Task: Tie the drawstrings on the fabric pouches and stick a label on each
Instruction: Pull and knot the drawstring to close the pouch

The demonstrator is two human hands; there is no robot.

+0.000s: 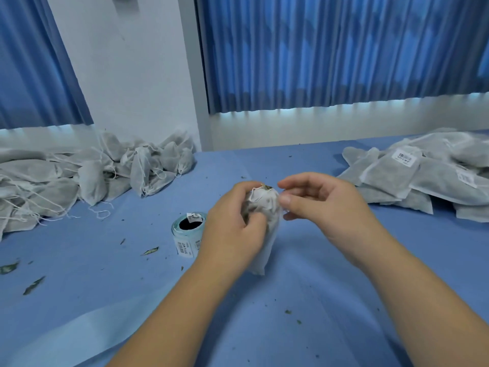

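Note:
A white fabric pouch (pixel 266 234) stands upright over the middle of the blue table, its gathered neck on top with dried leaves showing. My left hand (pixel 232 223) grips the pouch's upper part from the left. My right hand (pixel 317 207) is at the neck from the right, thumb and fingers curled in a pinch, seemingly on the thin drawstring, which is hard to see. A roll of barcode labels (pixel 188 233) lies just left of my left hand.
A heap of unlabelled pouches (pixel 87 176) with loose strings fills the far left. A stack of flat labelled pouches (pixel 412 176) lies at the far right. Leaf crumbs dot the blue table cover (pixel 304 300). Blue curtains hang behind.

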